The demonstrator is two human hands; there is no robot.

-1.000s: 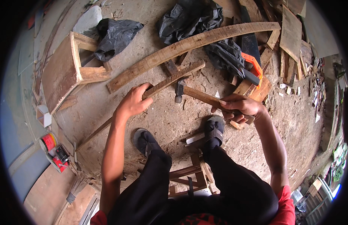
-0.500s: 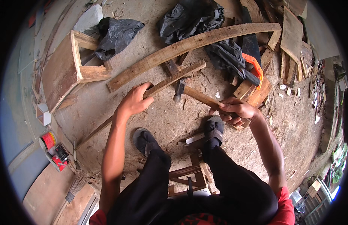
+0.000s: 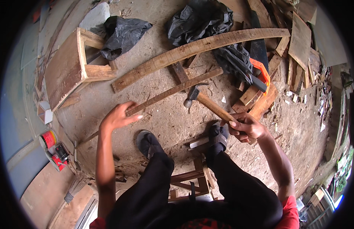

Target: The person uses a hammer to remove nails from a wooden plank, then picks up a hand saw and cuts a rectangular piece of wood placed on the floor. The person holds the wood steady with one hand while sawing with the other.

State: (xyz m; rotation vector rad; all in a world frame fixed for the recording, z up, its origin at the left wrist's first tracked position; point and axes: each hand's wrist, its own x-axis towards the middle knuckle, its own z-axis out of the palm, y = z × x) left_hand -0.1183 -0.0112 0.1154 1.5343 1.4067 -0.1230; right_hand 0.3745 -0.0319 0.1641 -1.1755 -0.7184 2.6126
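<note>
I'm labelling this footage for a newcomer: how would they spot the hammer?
Find the wide plank across the upper middle, then the thin strip below it. Below the strip's right half is the hammer, held in the right hand. Unlike plank and strip, it has a dark metal head.

Beneath you spreads a dusty, debris-littered floor (image 3: pixel 304 133); a smooth blue-grey surface (image 3: pixel 22 118) borders your left, and bright light (image 3: pixel 338 201) shows at your right.
</note>
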